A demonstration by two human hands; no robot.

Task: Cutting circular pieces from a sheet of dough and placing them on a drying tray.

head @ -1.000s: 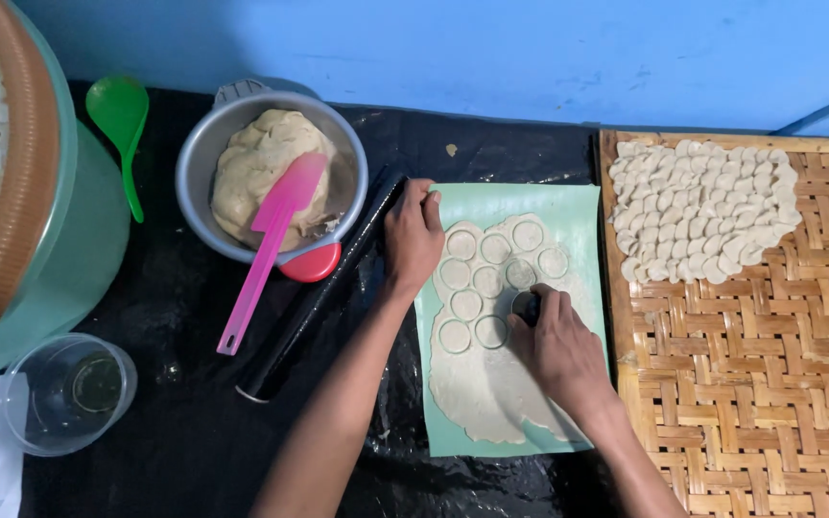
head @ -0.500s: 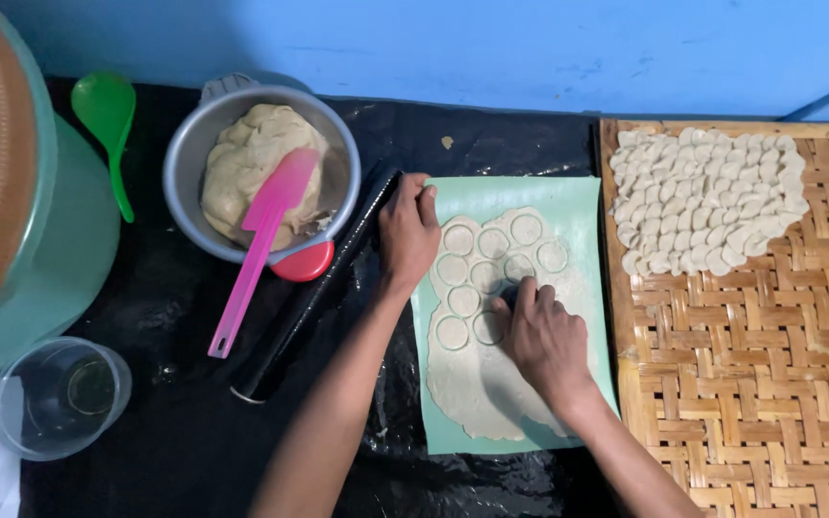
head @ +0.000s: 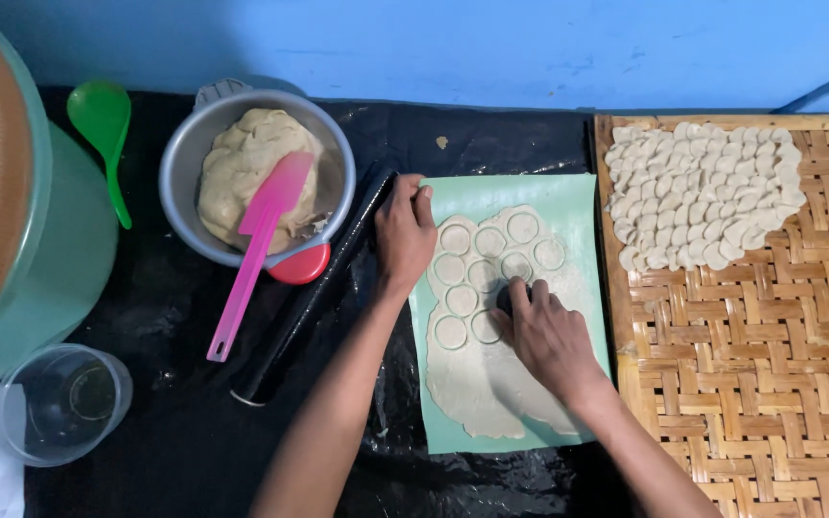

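- My right hand point(head: 551, 338) is pressed down on the rolled dough sheet point(head: 491, 374), fingers point(head: 518, 299) clenched over a small dark round cutter point(head: 505, 297) that is mostly hidden beneath them.
- The cutter sits just right of the cut circles point(head: 477, 264), which fill the upper half of the sheet in close rows; the lower half is uncut and gives me room.
- My left hand point(head: 405, 230) lies flat at the top-left corner of the pale green mat point(head: 568, 197), fingers released and spread, holding nothing, only pinning the edge.
- The dough sheet lies wholly on the mat, its ragged edge near the mat's left and bottom borders.
- The mat lies on the black-covered bench point(head: 175, 422); its right edge runs just beside the woven bamboo tray point(head: 769, 384).
- On the tray's upper part sits a heap of small dough rounds point(head: 702, 192); the rest of the weave is bare.
- Left of my left hand a black rolling pin point(head: 314, 288) lies slanted, close against the mat's corner.
- Beyond it, a metal bowl point(head: 184, 173) holds a lump of dough point(head: 242, 168) with a pink spatula point(head: 256, 249) leaning out over the rim; a red lid point(head: 301, 266) peeks from beneath.
- Far left: a green spoon point(head: 103, 125), a large green tub point(head: 50, 269), a clear cup point(head: 59, 403).
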